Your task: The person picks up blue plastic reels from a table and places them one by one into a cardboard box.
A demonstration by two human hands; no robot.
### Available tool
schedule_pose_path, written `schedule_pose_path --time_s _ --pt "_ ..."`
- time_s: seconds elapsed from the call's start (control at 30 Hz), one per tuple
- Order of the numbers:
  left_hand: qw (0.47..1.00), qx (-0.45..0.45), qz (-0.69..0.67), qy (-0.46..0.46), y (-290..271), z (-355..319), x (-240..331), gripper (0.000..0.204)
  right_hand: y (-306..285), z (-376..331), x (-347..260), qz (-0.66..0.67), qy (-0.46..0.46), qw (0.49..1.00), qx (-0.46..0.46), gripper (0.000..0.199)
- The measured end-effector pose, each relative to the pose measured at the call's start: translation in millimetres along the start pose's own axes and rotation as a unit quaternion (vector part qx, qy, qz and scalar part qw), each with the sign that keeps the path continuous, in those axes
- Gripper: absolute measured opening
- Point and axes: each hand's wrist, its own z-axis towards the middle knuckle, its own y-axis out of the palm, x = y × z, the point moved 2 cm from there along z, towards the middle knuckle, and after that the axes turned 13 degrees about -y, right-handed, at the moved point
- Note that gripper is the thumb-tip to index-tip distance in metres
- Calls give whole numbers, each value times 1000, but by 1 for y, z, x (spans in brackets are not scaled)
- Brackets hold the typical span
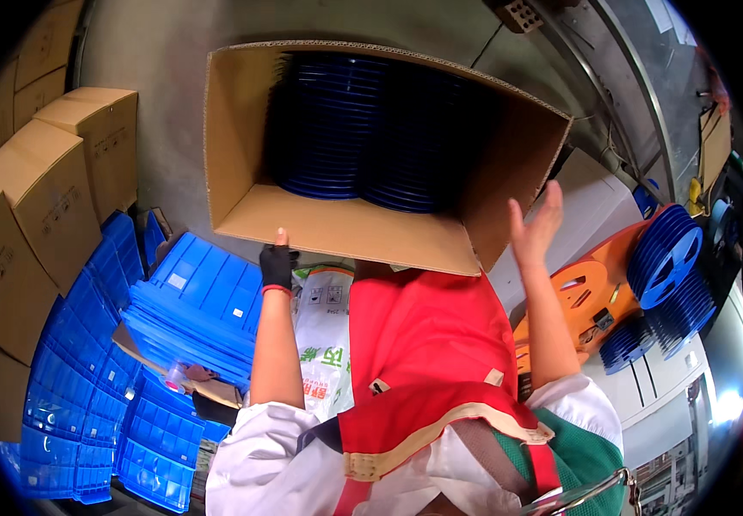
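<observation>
In front of me is a large open cardboard box. Two stacks of dark blue plastic reels stand in it side by side, with deep shadow over their right part. My left hand, in a black glove with the thumb tip bare, grips the box's near rim; its thumb lies over the edge and the other fingers are mostly hidden. Bare and raised, my right hand is beside the box's right wall, fingers stretched out and holding nothing. Whether it touches the wall I cannot tell.
Blue plastic crates are piled at left, with closed cardboard cartons behind. A white printed sack stands below the box. To the right are an orange machine part, blue reels and a metal rail.
</observation>
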Motion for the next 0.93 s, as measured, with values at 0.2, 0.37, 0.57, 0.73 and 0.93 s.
schedule_pose_path --time_s 0.2,0.37,0.57,0.73,0.93 --pt "862 315 245 311 -73 19 68 61 39 -41 50 122 183 971 -90 56" --pt "665 293 609 318 -59 39 139 45 54 -52 21 96 149 982 -59 45" --pt "661 297 557 405 -65 66 132 47 67 -68 6 134 154 979 -3 43" --pt "664 304 542 415 -62 70 134 46 67 -96 10 156 170 970 -74 46" --pt "669 269 587 367 -8 47 125 50 95 -69 -34 80 99 990 -63 54"
